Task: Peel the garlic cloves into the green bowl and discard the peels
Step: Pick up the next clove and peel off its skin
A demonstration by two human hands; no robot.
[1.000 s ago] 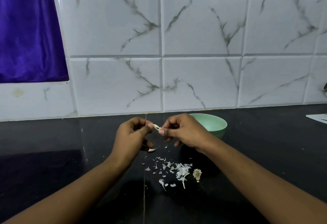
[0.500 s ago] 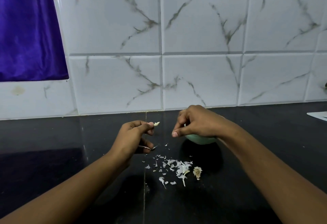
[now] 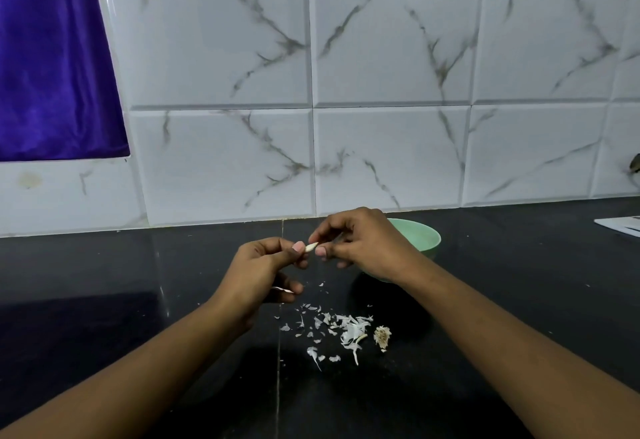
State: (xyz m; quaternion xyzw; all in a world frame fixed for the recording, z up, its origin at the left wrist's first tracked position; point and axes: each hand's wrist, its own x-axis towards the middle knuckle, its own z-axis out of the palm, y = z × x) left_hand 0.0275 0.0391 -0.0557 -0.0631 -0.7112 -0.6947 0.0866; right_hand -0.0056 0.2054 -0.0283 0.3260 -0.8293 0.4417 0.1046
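Above the black counter (image 3: 138,317), near its middle, both hands meet on one clove (image 3: 310,247). The left hand (image 3: 263,265) pinches the clove's near end between thumb and curled forefinger. Its lower fingers are curled over a thin white sliver (image 3: 282,289); whether that is peel or clove I cannot tell. The right hand (image 3: 363,244) closes its forefinger and thumb on the clove's pointed far end, with its other fingers bent loosely beneath. Behind the right hand, partly hidden by it, sits the green bowl (image 3: 424,236); its contents do not show. Peels (image 3: 343,331) lie scattered on the counter below the hands, apart from the bowl, with a brownish stub (image 3: 382,336) just right of them. A marbled tile wall (image 3: 381,57) rises behind, a purple cloth (image 3: 52,57) hangs at left, and a paper (image 3: 620,225) lies at the far right edge.
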